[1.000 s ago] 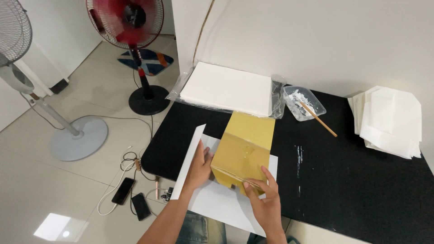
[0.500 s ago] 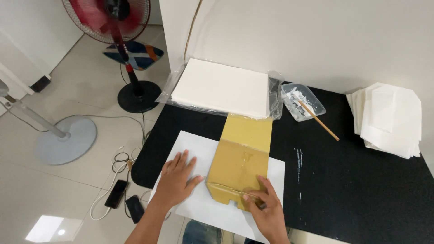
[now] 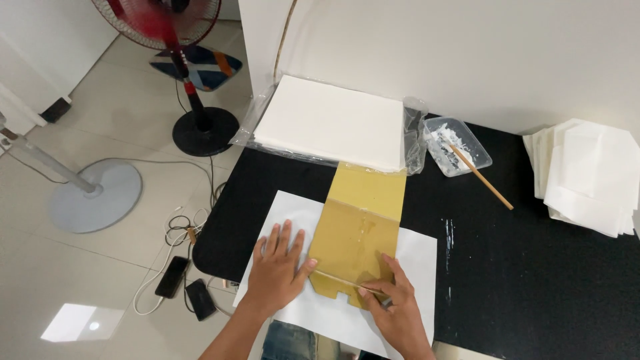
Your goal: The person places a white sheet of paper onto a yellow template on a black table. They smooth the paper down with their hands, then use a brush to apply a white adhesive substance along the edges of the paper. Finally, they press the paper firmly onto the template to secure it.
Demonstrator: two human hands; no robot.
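Note:
A yellow-brown cardboard template (image 3: 360,230) lies lengthwise on a white paper sheet (image 3: 420,260) on the black table (image 3: 533,280). My left hand (image 3: 279,270) rests flat on the white sheet, fingers spread, thumb touching the template's left edge. My right hand (image 3: 393,310) pinches the template's near edge, fingers curled on it.
A plastic-wrapped stack of white paper (image 3: 330,123) lies at the table's far edge. A clear tub of white paste (image 3: 457,143) holds a wooden stick (image 3: 480,177). Folded white sheets (image 3: 587,177) are piled at right. Fans (image 3: 180,40), cables and phones (image 3: 183,287) are on the floor at left.
The white sheet's left part, raised a second ago, now lies flat. My left hand has moved onto it and is spread open. My right hand stays at the template's near edge.

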